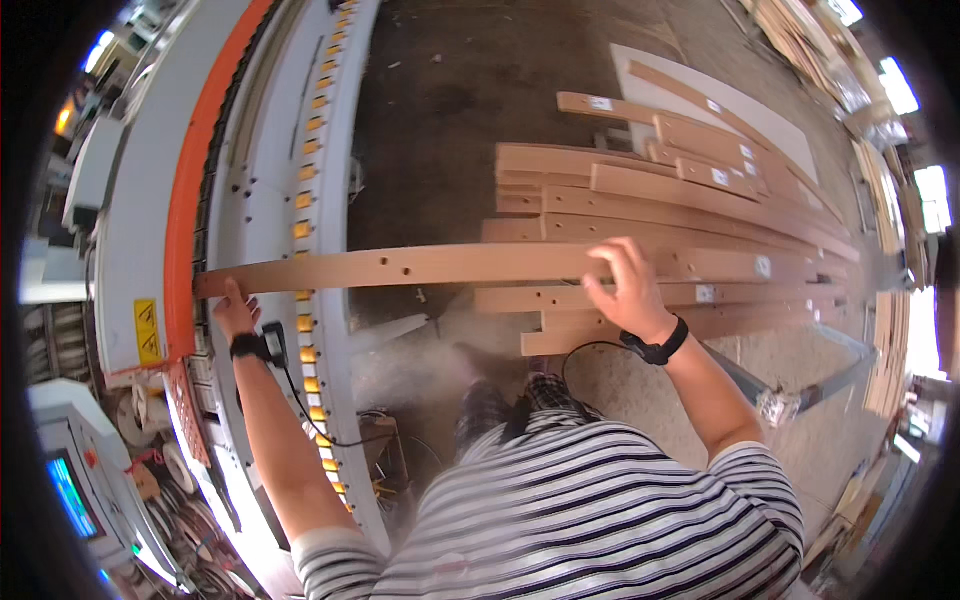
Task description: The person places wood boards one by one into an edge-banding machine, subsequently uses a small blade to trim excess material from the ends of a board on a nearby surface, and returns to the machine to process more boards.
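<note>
A long brown wooden board (460,264) with two dark holes lies crosswise in front of me. Its left end reaches the orange-edged machine, and it crosses the roller strip. At that end, my left hand (238,312) is closed on the board's near edge, one digit showing on top. Farther right, my right hand (630,290) is held at the board, thumb and curved fingers apart; whether it presses on the wood is unclear. Its palm hides part of the board. Black bands with cables circle both wrists.
Several more boards (690,215) are stacked to the right, some with white labels. The machine (150,250) fills the left, beside a row of yellow rollers (304,201). A control panel with a lit screen (75,492) stands at lower left. A metal frame (830,375) is at the right.
</note>
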`<act>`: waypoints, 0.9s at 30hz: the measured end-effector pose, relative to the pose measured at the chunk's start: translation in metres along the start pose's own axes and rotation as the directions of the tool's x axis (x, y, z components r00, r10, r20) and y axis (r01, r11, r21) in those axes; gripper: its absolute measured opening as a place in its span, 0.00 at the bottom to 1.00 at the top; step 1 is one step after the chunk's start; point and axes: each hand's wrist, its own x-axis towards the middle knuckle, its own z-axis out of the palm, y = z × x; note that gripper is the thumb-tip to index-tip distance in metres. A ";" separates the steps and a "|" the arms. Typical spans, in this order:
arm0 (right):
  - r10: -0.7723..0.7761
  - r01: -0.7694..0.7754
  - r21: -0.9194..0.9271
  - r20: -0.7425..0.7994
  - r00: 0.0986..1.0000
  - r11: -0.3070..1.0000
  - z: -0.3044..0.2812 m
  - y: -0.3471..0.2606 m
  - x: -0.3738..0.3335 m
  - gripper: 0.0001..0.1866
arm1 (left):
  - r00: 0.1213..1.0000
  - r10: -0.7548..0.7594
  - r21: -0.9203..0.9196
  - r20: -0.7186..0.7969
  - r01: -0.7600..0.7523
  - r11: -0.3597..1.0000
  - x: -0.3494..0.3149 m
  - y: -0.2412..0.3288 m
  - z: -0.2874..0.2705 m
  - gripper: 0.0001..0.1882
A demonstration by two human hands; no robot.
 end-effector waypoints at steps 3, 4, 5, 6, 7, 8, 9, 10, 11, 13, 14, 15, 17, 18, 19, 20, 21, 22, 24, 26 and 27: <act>0.229 -0.229 0.020 -0.041 0.972 0.973 0.024 0.049 -0.047 0.23 | 0.701 0.681 0.402 -0.213 -0.572 0.715 -0.083 0.009 0.033 0.19; 0.237 -0.232 -0.065 0.082 0.968 0.971 0.031 0.063 -0.065 0.24 | 0.767 0.622 0.338 -0.157 -0.550 0.764 -0.136 0.024 0.051 0.15; 0.234 -0.210 -0.134 0.199 0.952 0.968 0.044 0.071 -0.075 0.25 | 0.782 0.613 0.170 -0.112 -0.592 0.788 -0.169 0.025 0.059 0.13; 0.218 -0.201 -0.089 0.275 0.936 0.976 0.058 0.078 -0.086 0.30 | 0.831 0.555 -0.011 -0.042 -0.556 0.831 -0.193 0.011 0.068 0.11; 0.214 -0.199 -0.080 0.269 0.939 0.977 0.073 0.090 -0.095 0.30 | 0.762 0.647 0.064 0.039 -0.648 0.759 -0.228 0.007 0.083 0.10; 0.184 -0.128 -0.186 0.329 0.926 0.974 0.087 0.105 -0.103 0.31 | 0.845 0.490 -0.033 0.213 -0.495 0.868 -0.253 0.001 0.091 0.09; 0.151 -0.039 -0.280 0.392 0.907 0.959 0.100 0.117 -0.108 0.33 | 0.828 0.478 -0.125 0.294 -0.463 0.878 -0.270 -0.018 0.104 0.09; 0.142 -0.015 -0.316 0.384 0.912 0.949 0.108 0.132 -0.110 0.27 | 0.822 0.402 -0.177 0.402 -0.362 0.915 -0.287 -0.029 0.116 0.10; 0.119 0.001 -0.297 0.384 0.916 0.955 0.106 0.131 -0.106 0.27 | 0.804 0.324 -0.209 0.498 -0.251 0.945 -0.300 -0.043 0.121 0.10; 0.153 -0.047 -0.207 0.533 0.832 0.977 0.088 0.110 -0.080 0.19 | 0.818 0.023 -0.105 0.575 0.046 0.993 -0.309 -0.075 0.115 0.14; 0.036 -0.013 -0.065 0.370 0.929 0.998 0.080 0.098 -0.079 0.15 | 0.800 -0.070 -0.091 0.596 0.154 0.984 -0.313 -0.088 0.112 0.15; -0.006 0.022 -0.038 0.370 0.929 0.999 0.068 0.078 -0.069 0.15 | 0.779 -0.158 -0.083 0.606 0.260 0.962 -0.318 -0.099 0.110 0.16; -0.104 0.078 0.084 0.372 0.922 0.993 0.037 0.028 -0.049 0.19 | 0.784 0.014 -0.155 0.621 0.105 0.982 -0.336 -0.121 0.106 0.17; -0.175 0.138 0.135 0.318 0.932 0.981 0.029 0.011 -0.045 0.19 | 0.778 -0.063 -0.275 0.625 0.295 0.915 -0.348 -0.097 0.112 0.17; -0.249 0.204 0.188 0.258 0.934 0.961 0.025 -0.007 -0.041 0.20 | 0.763 -0.126 -0.392 0.634 0.458 0.798 -0.359 -0.061 0.115 0.17; -0.281 0.229 0.239 0.212 0.936 0.944 0.022 -0.027 -0.036 0.20 | 0.817 -0.034 -0.518 0.576 0.397 0.758 -0.364 -0.042 0.114 0.25; -0.284 0.212 0.293 0.232 0.930 0.932 0.026 -0.035 -0.034 0.24 | 0.846 -0.016 -0.547 0.532 0.358 0.756 -0.354 -0.033 0.103 0.25; -0.289 0.197 0.336 0.252 0.923 0.921 0.024 -0.043 -0.030 0.26 | 0.909 -0.071 -0.517 0.411 0.296 0.803 -0.343 -0.025 0.091 0.24; -0.303 0.155 0.387 0.358 0.883 0.909 0.018 -0.055 -0.026 0.31 | 0.970 0.241 -0.441 0.028 -0.204 0.874 -0.298 -0.074 0.047 0.21; -0.182 0.030 0.258 0.589 0.787 0.966 0.006 -0.025 -0.037 0.35 | 1.000 0.013 -0.573 -0.006 -0.014 0.819 -0.267 -0.039 0.011 0.20; -0.114 -0.006 0.165 0.709 0.696 0.986 0.003 -0.010 -0.043 0.37 | 0.994 0.000 -0.539 -0.108 -0.058 0.840 -0.254 -0.032 -0.018 0.18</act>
